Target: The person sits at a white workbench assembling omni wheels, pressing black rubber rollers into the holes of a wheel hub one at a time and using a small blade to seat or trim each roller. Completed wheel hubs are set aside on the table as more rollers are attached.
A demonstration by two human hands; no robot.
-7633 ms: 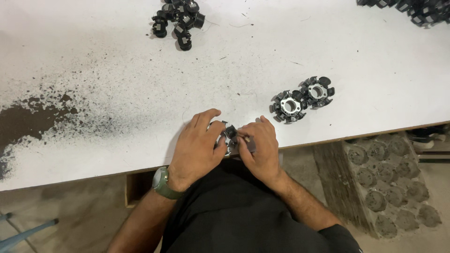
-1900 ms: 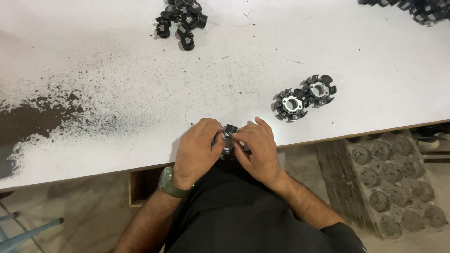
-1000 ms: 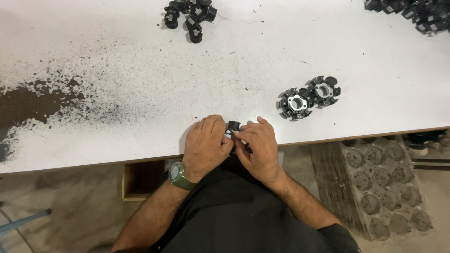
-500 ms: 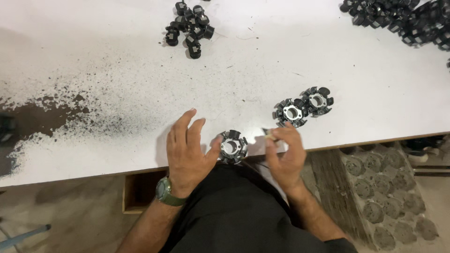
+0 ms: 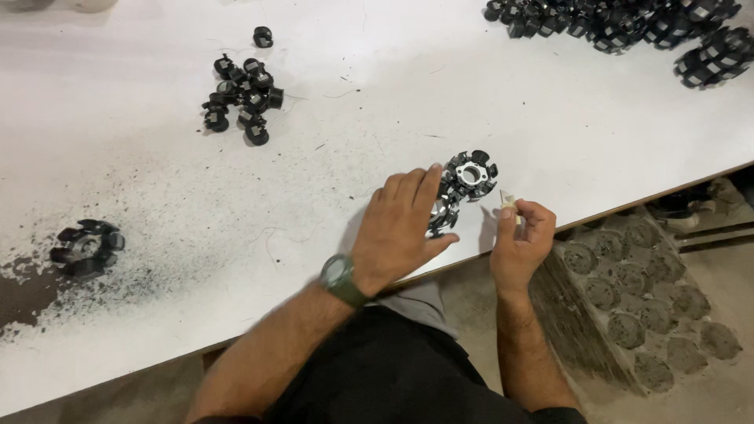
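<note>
My left hand (image 5: 400,229) lies flat on the white table (image 5: 157,204), fingers spread, resting on a round black-and-silver ring part (image 5: 441,213) near the front edge. Another ring part (image 5: 470,173) of the same kind lies just beyond my fingertips, touching or overlapping the first. My right hand (image 5: 520,243) hovers at the table edge to the right, pinching a small pale piece (image 5: 507,199) between thumb and finger. A green watch (image 5: 342,278) is on my left wrist.
A heap of small black parts (image 5: 243,90) lies at the back left, a bigger pile (image 5: 628,23) at the back right. One ring part (image 5: 85,243) sits far left beside dark dust (image 5: 31,290). Grey moulded trays (image 5: 636,306) stand on the floor to the right.
My hands held one ring part together at the table edge; now they have separated. The left hand pushed that part right to the other rings, and the right hand drew away with the small piece.
</note>
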